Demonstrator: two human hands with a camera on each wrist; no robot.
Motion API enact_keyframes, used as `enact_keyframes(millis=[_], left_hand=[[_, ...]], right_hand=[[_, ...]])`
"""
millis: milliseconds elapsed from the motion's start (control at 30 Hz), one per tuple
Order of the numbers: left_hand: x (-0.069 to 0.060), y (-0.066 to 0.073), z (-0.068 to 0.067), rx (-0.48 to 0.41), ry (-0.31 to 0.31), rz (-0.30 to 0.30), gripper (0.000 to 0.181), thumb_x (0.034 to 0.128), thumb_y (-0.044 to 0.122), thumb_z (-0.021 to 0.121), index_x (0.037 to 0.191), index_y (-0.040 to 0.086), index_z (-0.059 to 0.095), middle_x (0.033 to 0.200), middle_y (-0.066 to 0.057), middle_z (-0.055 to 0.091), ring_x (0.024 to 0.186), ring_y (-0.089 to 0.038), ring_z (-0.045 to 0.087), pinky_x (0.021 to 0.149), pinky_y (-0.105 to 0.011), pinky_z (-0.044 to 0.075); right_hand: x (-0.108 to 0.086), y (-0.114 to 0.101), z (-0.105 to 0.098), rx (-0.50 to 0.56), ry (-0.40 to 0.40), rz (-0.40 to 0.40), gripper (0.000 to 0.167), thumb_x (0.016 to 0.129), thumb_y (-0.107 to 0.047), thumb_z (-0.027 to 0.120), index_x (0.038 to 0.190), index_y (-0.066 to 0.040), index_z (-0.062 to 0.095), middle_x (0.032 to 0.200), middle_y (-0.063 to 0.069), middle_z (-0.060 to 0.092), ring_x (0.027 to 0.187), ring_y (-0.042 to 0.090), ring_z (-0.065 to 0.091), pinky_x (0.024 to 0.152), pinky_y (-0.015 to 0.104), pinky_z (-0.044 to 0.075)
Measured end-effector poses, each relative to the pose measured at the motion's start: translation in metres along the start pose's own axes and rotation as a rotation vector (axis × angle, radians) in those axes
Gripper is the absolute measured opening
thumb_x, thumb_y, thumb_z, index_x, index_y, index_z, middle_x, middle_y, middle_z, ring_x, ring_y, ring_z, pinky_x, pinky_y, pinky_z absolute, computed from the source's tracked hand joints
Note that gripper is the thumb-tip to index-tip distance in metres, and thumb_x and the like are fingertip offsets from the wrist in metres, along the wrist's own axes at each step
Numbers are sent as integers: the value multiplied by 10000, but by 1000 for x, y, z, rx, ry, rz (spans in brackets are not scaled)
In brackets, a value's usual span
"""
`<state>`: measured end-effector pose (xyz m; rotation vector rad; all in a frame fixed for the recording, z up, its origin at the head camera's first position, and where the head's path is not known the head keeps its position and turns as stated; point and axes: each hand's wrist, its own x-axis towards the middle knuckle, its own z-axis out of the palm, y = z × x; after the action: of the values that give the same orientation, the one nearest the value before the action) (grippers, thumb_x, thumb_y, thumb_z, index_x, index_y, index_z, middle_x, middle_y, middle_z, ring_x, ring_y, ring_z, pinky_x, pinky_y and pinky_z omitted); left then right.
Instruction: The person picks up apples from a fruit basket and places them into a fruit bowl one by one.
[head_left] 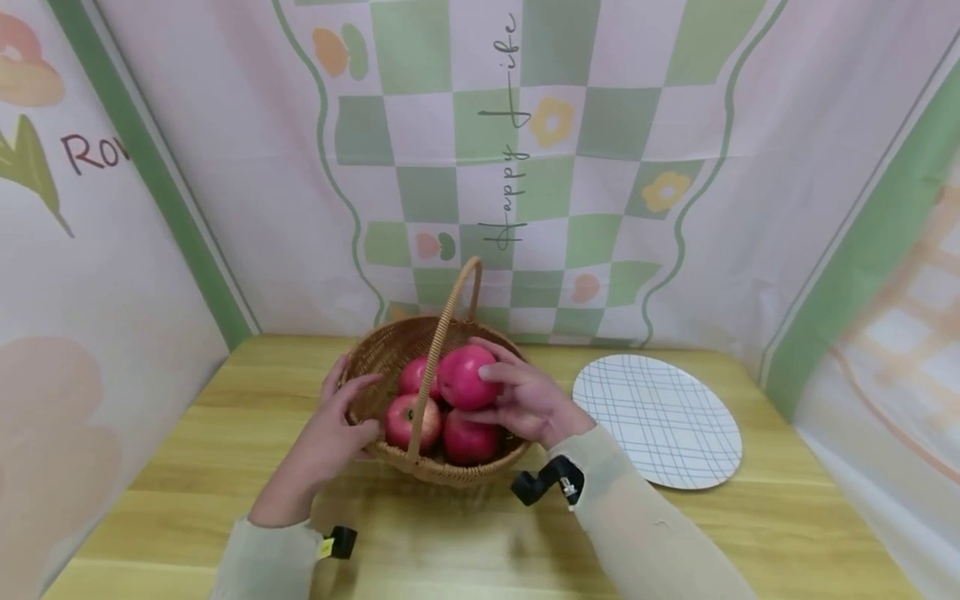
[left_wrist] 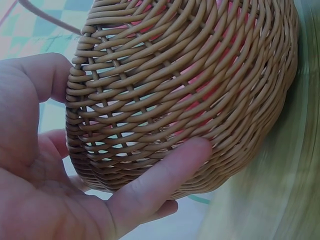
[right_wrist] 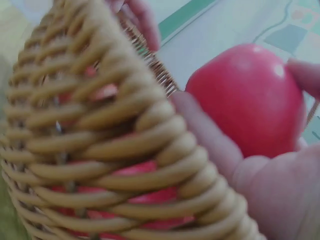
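Note:
A brown wicker basket (head_left: pixel 457 475) with an arched handle (head_left: pixel 447 321) stands on the wooden table. My left hand (head_left: pixel 333 433) grips its left rim, some fingers over the edge and others along the outer weave (left_wrist: pixel 165 115). With fingers and thumb around it, my right hand (head_left: pixel 532 400) holds a red apple (head_left: pixel 461 379) at the basket's right side, above the other fruit. Close up, the same apple (right_wrist: pixel 245 100) shows just beyond the rim. Three more apples lie inside: one at the front left (head_left: pixel 401 425), one at the front right (head_left: pixel 470 439) and one behind (head_left: pixel 412 379), partly hidden.
To the right of the basket lies a white oval plate (head_left: pixel 660 421) with a blue line pattern. The wooden table (head_left: pixel 202 467) reaches back to a checkered cloth (head_left: pixel 487 192), and printed cloths hang at both sides.

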<state>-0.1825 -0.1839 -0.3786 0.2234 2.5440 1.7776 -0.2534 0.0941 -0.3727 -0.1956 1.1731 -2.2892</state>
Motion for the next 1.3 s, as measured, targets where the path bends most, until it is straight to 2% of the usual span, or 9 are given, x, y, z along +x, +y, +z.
enact_keyframes(millis=[100,200,333,500,567,800,933,1100,1300], left_hand=[[0,-1,-1,-16,-1,-10,673,862,-18,583,1503,68,398,1630,-3,-184,907,-365,620,625,-413,588],[0,-1,-1,-33,1,-14,670,858,-21,575,1500,56,399,1630,-8,-184,1089,-432,568,625,-415,589],[0,0,-1,-43,2,-16,669,858,-21,580,1498,56,403,1631,-1,-181,1036,-423,587,622,-417,588],[-1,1,-1,-52,0,-17,668,859,-21,580,1499,46,397,1631,-13,-185,1009,-406,595,624,-423,587],[-1,1,-1,-57,-1,-14,665,859,-21,579,1496,46,400,1631,-11,-182,1048,-419,579,626,-425,587],[-1,1,-1,-47,-13,-15,663,863,-22,569,1500,52,397,1626,21,-187,888,-366,610,633,-421,589],[0,-1,-2,-52,-19,-8,664,860,-13,581,1496,56,404,1628,5,-187,887,-356,624,632,-424,589],[1,-2,-4,-51,-24,-4,656,855,-11,588,1485,53,418,1628,-14,-194,766,-316,599,632,-445,588],[0,-4,-4,-54,-25,-7,642,857,-23,579,1477,31,424,1627,-20,-198,940,-374,619,641,-466,586]], right_hand=[[-4,-2,-2,92,-67,-11,594,957,-3,510,1495,-234,411,1554,160,252,1221,504,482,1020,672,331],[-8,-6,-5,132,-113,-18,593,965,-4,508,1497,-240,394,1558,175,230,1248,527,447,1076,644,269],[-14,-12,-12,118,-115,-18,631,963,18,519,1515,-254,378,1568,153,215,1340,484,362,1087,621,274],[-25,-23,-24,93,-128,-48,672,947,61,528,1526,-245,377,1575,137,195,1332,471,363,1027,629,353],[-31,-28,-28,82,-141,-72,666,934,91,525,1505,-236,423,1574,137,190,1320,471,374,996,639,379],[-52,-47,-48,-23,-171,-144,648,910,183,469,1395,-234,571,1537,153,230,1260,439,467,980,647,392],[-63,-61,-71,-136,-102,-184,660,896,205,470,1376,-234,580,1498,171,267,1215,404,520,967,637,414],[-79,-80,-109,-296,85,-206,693,859,219,540,1405,-206,525,1463,162,282,1162,361,554,934,590,464],[-89,-102,-153,-537,325,-160,832,838,155,662,1543,-188,382,1540,161,205,1141,294,512,892,491,525]])
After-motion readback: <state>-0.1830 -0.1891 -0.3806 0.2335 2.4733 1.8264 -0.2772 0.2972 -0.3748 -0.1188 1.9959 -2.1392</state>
